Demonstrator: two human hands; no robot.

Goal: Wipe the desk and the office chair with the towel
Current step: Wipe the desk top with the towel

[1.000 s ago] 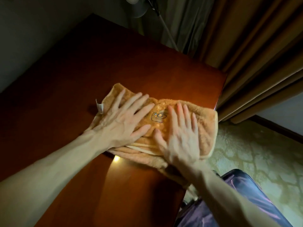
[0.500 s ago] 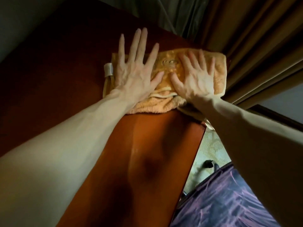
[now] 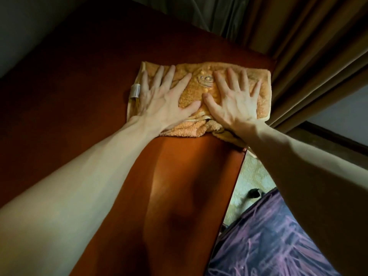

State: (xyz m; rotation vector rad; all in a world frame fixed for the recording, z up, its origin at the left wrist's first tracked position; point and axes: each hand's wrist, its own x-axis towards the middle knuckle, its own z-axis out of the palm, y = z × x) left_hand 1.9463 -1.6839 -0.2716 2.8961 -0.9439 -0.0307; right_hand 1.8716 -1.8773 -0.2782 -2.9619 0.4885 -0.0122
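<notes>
We press the towel (image 3: 200,90) flat on the desk (image 3: 179,176).
Our left hand (image 3: 165,102) and right hand (image 3: 235,102) lie side by side on it, fingers spread straight, curling round nothing; the towel sits at the desk's far right corner, near the curtain (image 3: 298,46).

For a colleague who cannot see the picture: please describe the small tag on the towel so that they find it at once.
On the reddish-brown desk, an orange towel lies near the far right corner, under the left hand and the right hand. The tag sticks out of the towel's left edge, beside the left hand. It alone is grey-white.
</notes>
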